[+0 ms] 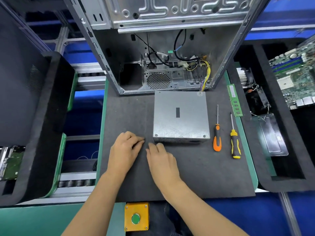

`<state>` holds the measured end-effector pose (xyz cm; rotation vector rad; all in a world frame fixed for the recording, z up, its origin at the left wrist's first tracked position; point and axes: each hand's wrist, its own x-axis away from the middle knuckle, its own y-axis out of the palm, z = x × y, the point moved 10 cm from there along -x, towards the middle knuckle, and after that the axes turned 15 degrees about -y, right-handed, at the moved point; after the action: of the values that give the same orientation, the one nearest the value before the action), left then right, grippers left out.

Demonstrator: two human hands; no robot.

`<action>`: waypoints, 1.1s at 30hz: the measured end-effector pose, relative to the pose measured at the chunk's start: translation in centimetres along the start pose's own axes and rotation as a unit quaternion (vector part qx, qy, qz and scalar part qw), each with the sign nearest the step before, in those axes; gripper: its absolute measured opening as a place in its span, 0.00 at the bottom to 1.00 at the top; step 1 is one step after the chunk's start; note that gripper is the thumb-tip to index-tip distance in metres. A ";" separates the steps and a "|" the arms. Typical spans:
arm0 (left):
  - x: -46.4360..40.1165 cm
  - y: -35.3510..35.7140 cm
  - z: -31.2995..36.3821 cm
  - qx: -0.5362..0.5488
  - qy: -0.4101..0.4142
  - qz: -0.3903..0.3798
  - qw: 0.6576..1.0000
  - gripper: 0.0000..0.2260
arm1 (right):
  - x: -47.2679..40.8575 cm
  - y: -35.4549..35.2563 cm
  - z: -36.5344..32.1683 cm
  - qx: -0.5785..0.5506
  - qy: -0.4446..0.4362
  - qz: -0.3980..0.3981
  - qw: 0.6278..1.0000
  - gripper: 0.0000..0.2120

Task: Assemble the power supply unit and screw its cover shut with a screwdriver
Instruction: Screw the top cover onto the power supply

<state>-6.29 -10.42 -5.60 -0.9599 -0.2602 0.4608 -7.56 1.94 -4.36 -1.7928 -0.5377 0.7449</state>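
The grey metal power supply unit (181, 116) lies on the black mat (129, 114) with its cover on top and screws showing at both near corners. Its yellow and purple wires run back into the open computer case (163, 65). An orange-handled screwdriver (217, 137) and a yellow-handled screwdriver (235, 143) lie side by side right of the unit. My left hand (125, 150) rests on the mat left of the unit, its fingertips drawn together as if pinching something too small to see. My right hand (162, 160) lies flat on the mat just in front of the unit's near left corner.
A green memory stick (234, 99) lies at the mat's right edge. Black foam trays flank the mat, the right one holding a motherboard (296, 75) and a heatsink (247, 79), the left one a hard drive (10, 162). A yellow box with a green button (136, 217) sits at the front edge.
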 end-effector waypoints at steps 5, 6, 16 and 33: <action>0.2 -0.3 0.2 -0.008 0.029 0.024 0.999 0.04 | -0.8 0.6 0.8 0.016 0.050 0.012 0.999 0.14; 0.2 -0.3 0.2 -0.010 0.034 0.029 0.999 0.04 | -0.8 0.7 0.8 0.012 0.050 0.013 0.999 0.13; 0.0 0.0 -0.4 0.004 0.006 0.010 1.000 0.04 | -0.2 -1.8 -1.1 -0.100 -0.007 0.032 0.994 0.05; -7.6 -3.3 4.4 0.362 -0.173 -0.006 0.916 0.11 | -7.7 -10.9 21.3 -0.271 0.141 0.088 0.948 0.05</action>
<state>-13.86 -12.57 -0.53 -0.1441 -0.3782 0.6552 -28.17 14.40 2.76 -2.4403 -0.4150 0.4660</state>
